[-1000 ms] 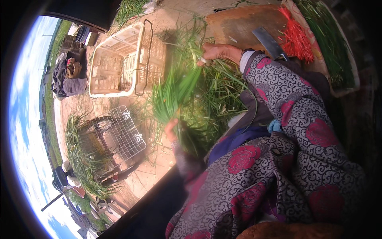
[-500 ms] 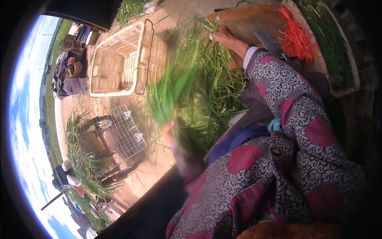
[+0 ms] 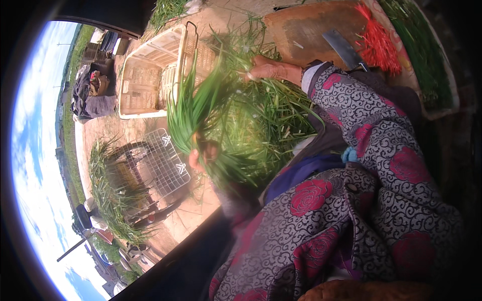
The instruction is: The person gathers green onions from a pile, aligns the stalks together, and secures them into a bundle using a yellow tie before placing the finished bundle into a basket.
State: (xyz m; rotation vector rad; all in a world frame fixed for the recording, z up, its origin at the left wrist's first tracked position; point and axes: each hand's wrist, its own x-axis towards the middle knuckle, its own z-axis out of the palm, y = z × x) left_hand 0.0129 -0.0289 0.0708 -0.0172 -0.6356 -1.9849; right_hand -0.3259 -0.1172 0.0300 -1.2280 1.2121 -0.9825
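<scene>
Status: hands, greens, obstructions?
Left hand gripping bunch of long green leaves. Right hand at loose greens, grip blurred. Bunch overlaps pale crate in view, contact unclear. Cleaver lies apart from both hands.

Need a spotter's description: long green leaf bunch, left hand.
Find the large cream plastic crate, upper left. Just below its right end, the bare left hand grips the long green leaf bunch. Unlike the tangled green heap to its right, its leaves are gathered and roughly aligned.
</scene>
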